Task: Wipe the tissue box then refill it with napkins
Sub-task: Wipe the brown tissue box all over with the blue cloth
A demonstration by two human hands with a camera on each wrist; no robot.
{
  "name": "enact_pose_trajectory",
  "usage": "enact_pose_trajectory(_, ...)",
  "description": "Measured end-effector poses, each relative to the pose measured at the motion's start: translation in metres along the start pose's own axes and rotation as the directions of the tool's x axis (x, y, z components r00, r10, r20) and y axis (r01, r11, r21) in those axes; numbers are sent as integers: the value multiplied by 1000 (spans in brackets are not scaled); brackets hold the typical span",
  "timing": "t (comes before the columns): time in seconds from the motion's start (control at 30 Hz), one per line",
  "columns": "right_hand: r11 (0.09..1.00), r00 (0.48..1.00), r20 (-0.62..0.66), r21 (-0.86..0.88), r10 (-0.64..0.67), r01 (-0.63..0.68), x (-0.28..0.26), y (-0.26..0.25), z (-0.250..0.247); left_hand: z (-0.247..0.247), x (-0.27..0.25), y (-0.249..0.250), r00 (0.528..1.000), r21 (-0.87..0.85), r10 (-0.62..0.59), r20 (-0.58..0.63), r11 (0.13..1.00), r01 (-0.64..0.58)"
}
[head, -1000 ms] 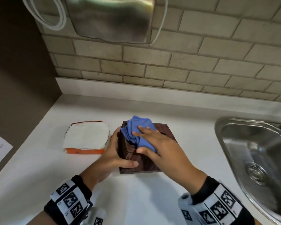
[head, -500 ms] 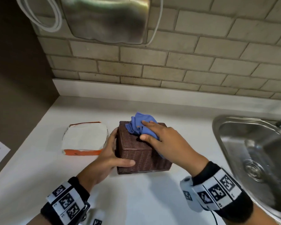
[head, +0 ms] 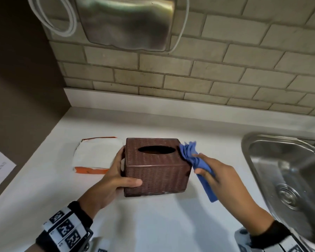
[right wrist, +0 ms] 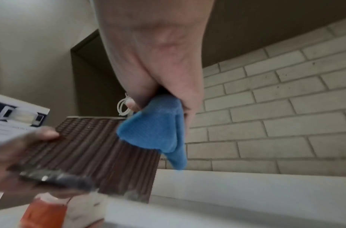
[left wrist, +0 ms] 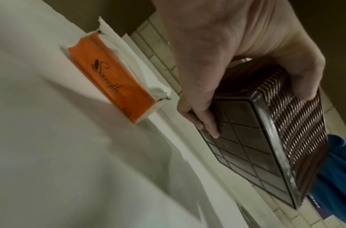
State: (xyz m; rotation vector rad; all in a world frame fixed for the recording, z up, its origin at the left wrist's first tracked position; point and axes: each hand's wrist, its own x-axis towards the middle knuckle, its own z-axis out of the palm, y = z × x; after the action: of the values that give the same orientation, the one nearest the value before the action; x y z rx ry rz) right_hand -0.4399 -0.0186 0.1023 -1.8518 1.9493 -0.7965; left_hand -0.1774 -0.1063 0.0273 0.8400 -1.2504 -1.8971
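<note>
The box point(head: 155, 166) is held near the middle of the tabletop point(head: 153, 224) by the left hand point(head: 116, 180). Its fingers are curled round the box's left side so it cannot slip. A cloth point(head: 196, 160) is pinched in the right hand point(head: 216, 177) and pressed on the box's right side for wiping. The napkins point(head: 96, 155) are kept just left, ready for refilling.

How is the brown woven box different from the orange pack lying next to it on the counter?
The tissue box is a tall, dark brown woven cube with an oval slot on top; the napkin pack is flat and low, orange-sided, with white napkins showing.
The left hand grips the tissue box, lifting it off the counter, while the right hand holds a blue cloth against its side; the napkin pack lies untouched.
Both are roughly square from above.
</note>
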Motion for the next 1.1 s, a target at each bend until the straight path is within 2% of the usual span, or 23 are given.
enact_pose_trajectory(0.1,999,999,-50,43,1,1,1,-2,0,5,5,1,999,-32,-4,-34,999,3)
enact_pose_trajectory(0.17,981,989,-115,177,95,-74,6,4,-9,6,8,4,999,-5,10,-39,1000,-10)
enact_pose_trajectory(0.27,879,948,-145,433,284,-197,13,12,-33,5,8,9,999,36,15,-44,999,-13)
enact_pose_trajectory(0.33,783,929,-139,588,344,-202,17,6,-50,7,8,10,999,67,13,-31,998,-11)
enact_pose_trajectory(0.37,771,929,-151,610,337,-181,19,1,-56,9,7,10,1000,75,10,-22,997,-9)
enact_pose_trajectory(0.43,845,942,-208,520,264,-122,23,-12,-62,16,7,9,1000,83,-3,-2,997,3)
enact_pose_trajectory(0.5,944,974,-197,326,115,-45,26,-26,-53,26,8,10,1000,90,-7,12,996,5)
enact_pose_trajectory(0.57,984,999,10,177,-31,29,25,-37,-30,36,12,12,1000,88,-3,11,996,3)
enact_pose_trajectory(0.63,991,974,194,75,-120,107,23,-42,-8,43,14,13,1000,103,7,18,995,-8)
enact_pose_trajectory(0.87,979,934,294,41,-205,202,43,-56,4,48,13,10,999,168,21,28,985,-26)
enact_pose_trajectory(1.0,944,882,340,58,-325,326,34,-60,8,44,11,9,998,152,67,2,986,-67)
enact_pose_trajectory(1.1,950,902,305,31,-306,312,21,-36,-1,32,7,7,998,81,41,-40,996,-38)
